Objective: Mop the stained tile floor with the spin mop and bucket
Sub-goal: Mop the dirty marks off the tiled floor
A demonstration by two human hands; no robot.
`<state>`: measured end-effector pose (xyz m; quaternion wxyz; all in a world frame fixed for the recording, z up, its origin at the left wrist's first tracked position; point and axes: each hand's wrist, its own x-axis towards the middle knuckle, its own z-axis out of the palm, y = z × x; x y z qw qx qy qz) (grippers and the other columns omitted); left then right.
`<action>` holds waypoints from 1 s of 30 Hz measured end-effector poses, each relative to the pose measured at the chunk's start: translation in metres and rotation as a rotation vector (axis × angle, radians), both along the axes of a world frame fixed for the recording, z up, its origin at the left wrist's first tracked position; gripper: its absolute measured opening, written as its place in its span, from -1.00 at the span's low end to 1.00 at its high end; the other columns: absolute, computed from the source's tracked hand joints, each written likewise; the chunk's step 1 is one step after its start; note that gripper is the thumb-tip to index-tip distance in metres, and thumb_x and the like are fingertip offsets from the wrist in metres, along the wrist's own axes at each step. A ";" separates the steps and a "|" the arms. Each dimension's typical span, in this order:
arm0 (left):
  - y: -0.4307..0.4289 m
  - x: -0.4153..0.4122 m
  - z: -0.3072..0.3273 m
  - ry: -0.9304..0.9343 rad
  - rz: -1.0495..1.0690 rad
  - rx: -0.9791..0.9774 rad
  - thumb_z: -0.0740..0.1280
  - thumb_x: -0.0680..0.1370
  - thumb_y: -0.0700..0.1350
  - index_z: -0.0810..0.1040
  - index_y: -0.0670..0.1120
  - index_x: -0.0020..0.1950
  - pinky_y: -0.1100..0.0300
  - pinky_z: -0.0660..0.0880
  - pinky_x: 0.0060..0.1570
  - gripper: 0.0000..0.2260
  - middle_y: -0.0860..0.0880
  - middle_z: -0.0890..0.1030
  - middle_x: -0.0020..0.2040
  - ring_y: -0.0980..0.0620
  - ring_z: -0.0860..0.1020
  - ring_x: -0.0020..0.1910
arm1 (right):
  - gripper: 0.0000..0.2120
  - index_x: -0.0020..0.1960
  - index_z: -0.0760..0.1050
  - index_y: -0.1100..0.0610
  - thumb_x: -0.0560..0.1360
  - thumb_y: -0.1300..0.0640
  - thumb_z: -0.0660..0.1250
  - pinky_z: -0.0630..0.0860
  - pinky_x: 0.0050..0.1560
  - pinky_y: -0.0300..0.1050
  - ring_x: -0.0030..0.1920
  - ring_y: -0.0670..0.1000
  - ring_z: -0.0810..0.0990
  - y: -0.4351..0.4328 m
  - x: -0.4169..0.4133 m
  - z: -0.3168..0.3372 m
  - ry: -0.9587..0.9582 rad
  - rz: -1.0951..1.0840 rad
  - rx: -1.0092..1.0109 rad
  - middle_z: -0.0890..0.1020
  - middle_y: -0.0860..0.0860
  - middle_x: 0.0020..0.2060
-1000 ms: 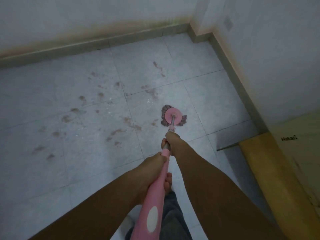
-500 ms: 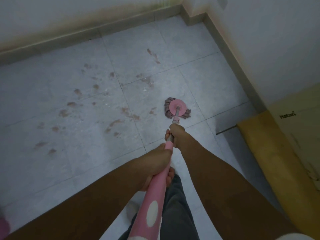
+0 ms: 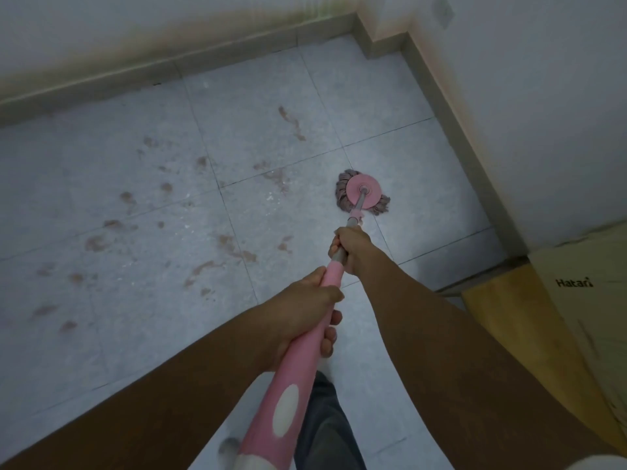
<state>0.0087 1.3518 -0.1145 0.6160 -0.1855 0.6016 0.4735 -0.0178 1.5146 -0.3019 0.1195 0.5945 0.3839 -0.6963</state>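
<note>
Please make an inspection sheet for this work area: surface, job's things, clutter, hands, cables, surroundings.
Surface: tile floor, brown stains mostly left of the mop head.
Job's things: mop head flat on the floor; pink handle held; bucket not in view.
Clutter: cardboard box at the right edge.
Hands: left hand grips the pink handle; right hand grips the grey shaft lower down.
Cables: nothing seen.
Surroundings: white walls, baseboard, room corner.
</note>
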 end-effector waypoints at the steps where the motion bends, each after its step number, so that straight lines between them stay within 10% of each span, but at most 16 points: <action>1: 0.002 -0.004 -0.002 0.018 -0.013 -0.007 0.24 0.63 -0.12 0.24 0.24 0.49 0.27 0.46 -0.54 -0.51 -0.15 0.53 -0.16 0.08 0.48 -0.52 | -0.86 -0.12 0.32 0.17 0.55 0.37 0.14 0.36 -0.57 -0.26 -0.52 -0.06 0.33 0.001 -0.004 -0.003 -0.007 0.009 0.005 0.38 0.05 -0.45; 8: -0.008 -0.002 0.003 0.070 -0.070 -0.079 0.23 0.64 -0.13 0.23 0.22 0.49 0.25 0.45 -0.53 -0.53 -0.15 0.53 -0.17 0.07 0.47 -0.47 | -0.77 0.05 0.32 0.13 0.49 0.40 0.12 0.39 -0.53 -0.26 -0.54 -0.06 0.36 -0.022 -0.001 -0.007 -0.029 0.043 0.011 0.41 0.07 -0.41; 20: -0.149 0.067 0.059 -0.002 0.014 -0.158 0.20 0.63 -0.10 0.34 0.06 0.26 0.28 0.45 -0.54 -0.78 -0.13 0.51 -0.25 0.05 0.46 -0.47 | -0.72 -0.31 0.25 0.12 0.53 0.35 0.07 0.28 -0.63 -0.34 -0.60 -0.09 0.27 -0.193 0.064 0.037 -0.006 0.126 -0.159 0.29 0.01 -0.49; 30: -0.241 0.105 0.081 -0.067 0.214 -0.168 0.19 0.62 0.17 0.48 -0.13 0.08 0.29 0.44 -0.54 -0.64 -0.10 0.50 -0.36 0.05 0.44 -0.52 | -0.77 0.10 0.40 0.09 0.63 -0.06 0.14 0.28 -0.61 -0.36 -0.63 -0.10 0.28 -0.288 0.080 0.052 0.012 0.035 -0.159 0.33 0.01 -0.47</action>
